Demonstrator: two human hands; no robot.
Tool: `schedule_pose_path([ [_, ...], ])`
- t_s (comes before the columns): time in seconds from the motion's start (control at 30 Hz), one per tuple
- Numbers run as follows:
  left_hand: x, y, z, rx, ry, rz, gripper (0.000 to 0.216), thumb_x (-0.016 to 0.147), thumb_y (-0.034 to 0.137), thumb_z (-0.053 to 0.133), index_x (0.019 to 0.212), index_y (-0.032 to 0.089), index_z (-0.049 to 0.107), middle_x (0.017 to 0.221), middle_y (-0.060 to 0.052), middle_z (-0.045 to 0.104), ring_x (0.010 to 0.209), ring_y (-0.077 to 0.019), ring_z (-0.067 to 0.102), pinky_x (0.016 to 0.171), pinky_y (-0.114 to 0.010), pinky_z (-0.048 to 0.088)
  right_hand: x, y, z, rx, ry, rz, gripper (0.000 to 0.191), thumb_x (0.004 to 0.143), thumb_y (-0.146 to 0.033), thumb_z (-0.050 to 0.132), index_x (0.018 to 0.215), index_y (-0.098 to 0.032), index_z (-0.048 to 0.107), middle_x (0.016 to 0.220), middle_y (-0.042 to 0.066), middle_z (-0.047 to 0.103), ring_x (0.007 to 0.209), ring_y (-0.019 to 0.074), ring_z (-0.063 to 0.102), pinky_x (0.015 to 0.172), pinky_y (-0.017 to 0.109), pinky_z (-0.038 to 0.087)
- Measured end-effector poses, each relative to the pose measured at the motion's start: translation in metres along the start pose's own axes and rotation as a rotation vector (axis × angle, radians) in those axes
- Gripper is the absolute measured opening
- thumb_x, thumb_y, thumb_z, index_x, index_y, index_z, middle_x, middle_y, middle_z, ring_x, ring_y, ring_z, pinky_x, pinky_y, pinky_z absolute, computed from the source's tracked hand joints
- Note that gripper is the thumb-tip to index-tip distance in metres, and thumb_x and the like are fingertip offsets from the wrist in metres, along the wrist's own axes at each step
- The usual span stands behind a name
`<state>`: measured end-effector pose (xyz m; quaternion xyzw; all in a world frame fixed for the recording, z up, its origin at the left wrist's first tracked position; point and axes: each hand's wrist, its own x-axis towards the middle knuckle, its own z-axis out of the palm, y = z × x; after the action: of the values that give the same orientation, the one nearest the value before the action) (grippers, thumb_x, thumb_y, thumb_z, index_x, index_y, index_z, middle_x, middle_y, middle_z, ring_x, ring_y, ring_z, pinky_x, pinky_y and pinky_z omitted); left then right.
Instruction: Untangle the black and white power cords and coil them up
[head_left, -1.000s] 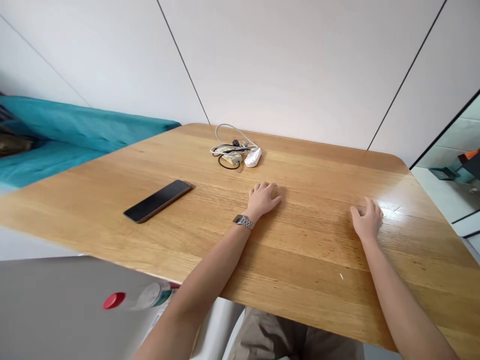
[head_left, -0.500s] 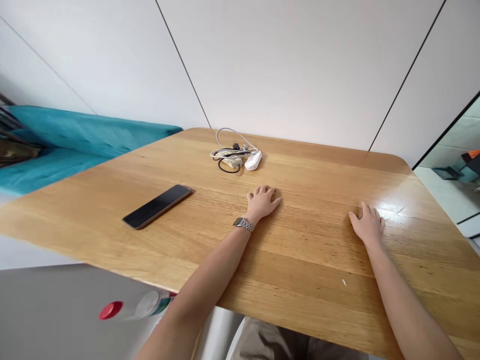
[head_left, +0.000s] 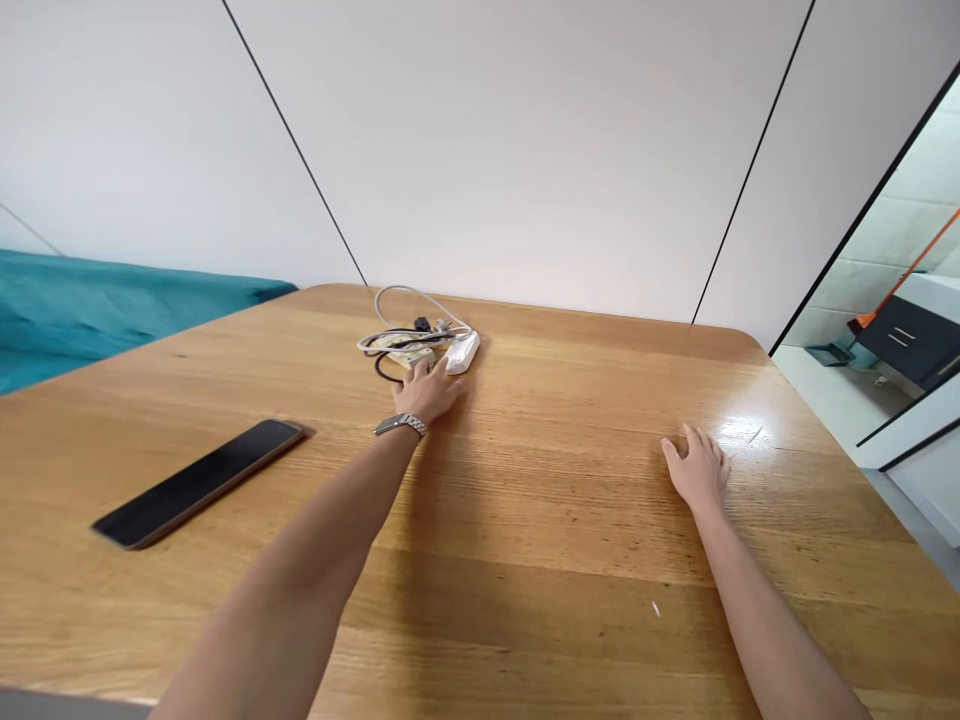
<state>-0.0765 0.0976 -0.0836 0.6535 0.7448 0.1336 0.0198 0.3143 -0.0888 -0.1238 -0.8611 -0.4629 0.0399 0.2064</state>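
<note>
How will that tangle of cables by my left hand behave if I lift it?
Probably floppy: the cable tangle lies in loose loops, so strands would likely dangle. The white adapter at its edge may swing or drag. It looks light.

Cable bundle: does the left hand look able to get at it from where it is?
Probably yes. The left hand lies open at the cable bundle's near edge, touching or almost touching it. Nothing stands between them; the phone lies apart, further left on the table.
</note>
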Motion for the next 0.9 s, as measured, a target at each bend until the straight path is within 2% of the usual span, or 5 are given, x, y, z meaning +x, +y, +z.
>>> schedule_pose_path([
  [0.17, 0.01, 0.013, 0.009, -0.03, -0.061, -0.007, 0.072, 0.088, 0.057, 0.039, 0.153, 0.025, 0.031, 0.162, -0.016, 0.016, 0.142, -0.0437, 0.025, 0.108, -0.06, 0.029, -0.001, 0.0, -0.001, 0.005, 0.002, -0.014, 0.057, 0.092, -0.046, 0.042, 0.141, -0.019, 0.051, 0.15, 0.009, 0.047, 0.139, 0.0287, 0.036, 0.114, 0.048, 0.022],
  [0.37, 0.015, 0.023, 0.004, -0.008, -0.099, -0.032, 0.072, 0.088, 0.058, 0.043, 0.151, 0.023, 0.035, 0.157, -0.019, 0.026, 0.136, -0.0469, 0.032, 0.105, -0.057, 0.034, 0.0, 0.0, -0.001, 0.005, -0.001, -0.009, 0.057, 0.091, -0.047, 0.042, 0.141, -0.021, 0.051, 0.151, 0.009, 0.046, 0.14, 0.0293, 0.036, 0.115, 0.048, 0.02],
  [0.57, -0.002, 0.023, 0.001, 0.032, -0.12, 0.085, 0.066, 0.094, 0.052, 0.038, 0.151, 0.017, 0.035, 0.152, -0.02, 0.033, 0.133, -0.0404, 0.038, 0.106, -0.049, 0.035, 0.0, 0.0, -0.002, 0.001, -0.022, 0.0, 0.058, 0.092, -0.048, 0.043, 0.142, -0.022, 0.051, 0.152, 0.008, 0.044, 0.141, 0.0287, 0.034, 0.115, 0.047, 0.02],
  [0.73, -0.051, 0.048, -0.001, 0.092, -0.103, 0.148, 0.068, 0.093, 0.058, 0.038, 0.149, 0.019, 0.038, 0.147, -0.021, 0.039, 0.128, -0.0399, 0.044, 0.101, -0.046, 0.041, -0.002, -0.001, -0.003, -0.025, -0.013, -0.005, 0.057, 0.092, -0.048, 0.043, 0.143, -0.021, 0.05, 0.152, 0.008, 0.044, 0.14, 0.029, 0.034, 0.115, 0.047, 0.02],
  [0.9, -0.143, 0.109, 0.001, 0.14, -0.079, 0.347, 0.06, 0.092, 0.05, 0.045, 0.141, 0.016, 0.047, 0.14, -0.025, 0.047, 0.12, -0.0383, 0.052, 0.096, -0.048, 0.046, -0.002, -0.001, 0.0, -0.023, -0.003, -0.049, 0.06, 0.092, -0.046, 0.043, 0.143, -0.016, 0.048, 0.151, 0.01, 0.046, 0.14, 0.0293, 0.035, 0.114, 0.047, 0.021],
])
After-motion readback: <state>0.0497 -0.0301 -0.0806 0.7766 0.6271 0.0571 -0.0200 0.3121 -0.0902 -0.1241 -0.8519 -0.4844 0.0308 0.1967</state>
